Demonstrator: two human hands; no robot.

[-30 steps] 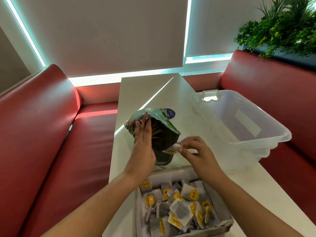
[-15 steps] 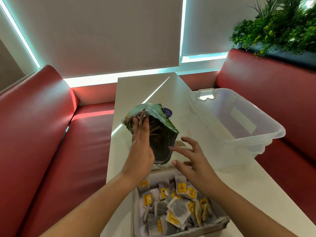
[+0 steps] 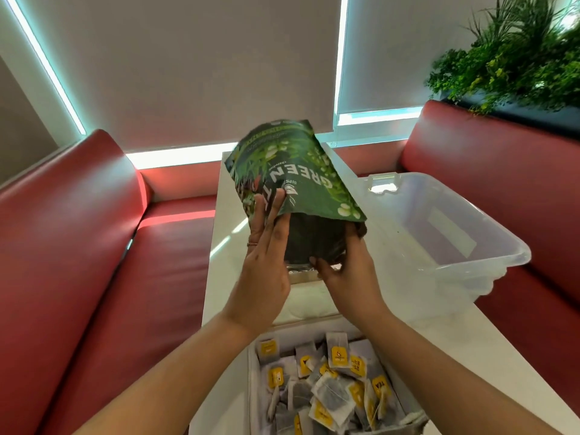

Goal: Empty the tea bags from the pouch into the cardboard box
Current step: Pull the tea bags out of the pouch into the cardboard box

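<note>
A green tea pouch (image 3: 292,174) is held up over the table, tipped with its open mouth facing me and down; its inside looks dark. My left hand (image 3: 266,246) holds the pouch's left edge, thumb hidden inside the mouth, fingers straight along the outside. My right hand (image 3: 348,265) grips the pouch's lower right rim, thumb against the mouth's lower lip. Below, at the near edge, the cardboard box (image 3: 252,387) holds several tea bags (image 3: 332,394) with yellow tags.
A clear plastic tub (image 3: 464,246) stands on the white table (image 3: 470,350) to the right of the pouch. Red bench seats (image 3: 78,262) flank the table on both sides. A planter with greenery (image 3: 514,58) sits behind the right bench.
The pouch has been raised and tilted so its printed front shows. My right hand, which dropped a tea bag into the box, has come up and taken the pouch's lower rim.
</note>
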